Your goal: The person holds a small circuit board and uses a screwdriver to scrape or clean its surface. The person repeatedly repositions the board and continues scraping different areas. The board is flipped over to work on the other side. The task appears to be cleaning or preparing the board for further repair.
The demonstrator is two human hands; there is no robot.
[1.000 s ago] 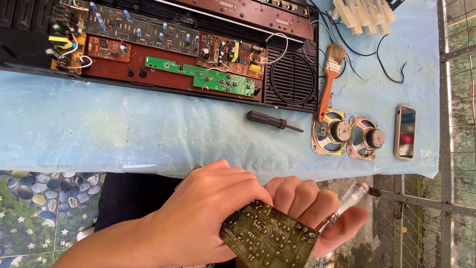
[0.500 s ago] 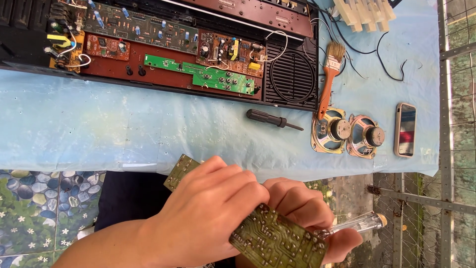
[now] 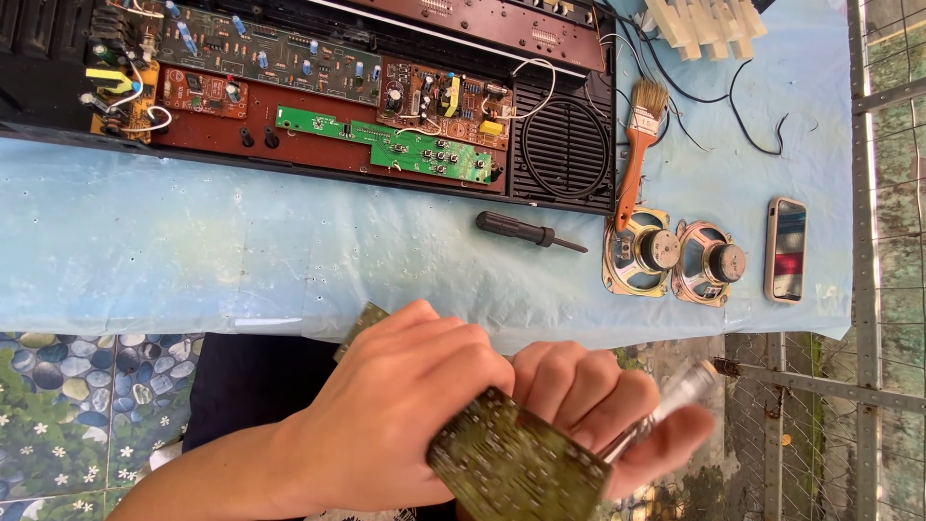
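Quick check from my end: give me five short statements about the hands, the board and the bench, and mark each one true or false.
1. The left hand grips a green circuit board. True.
2. The right hand is empty. False: it holds a clear-handled tool, blurred.
3. The screwdriver with the black handle lies on the blue cloth. True.
4. The paintbrush is held in a hand. False: it lies on the cloth, its handle end by the speakers.
5. Only one speaker lies on the cloth. False: two speakers lie side by side, left of the phone.
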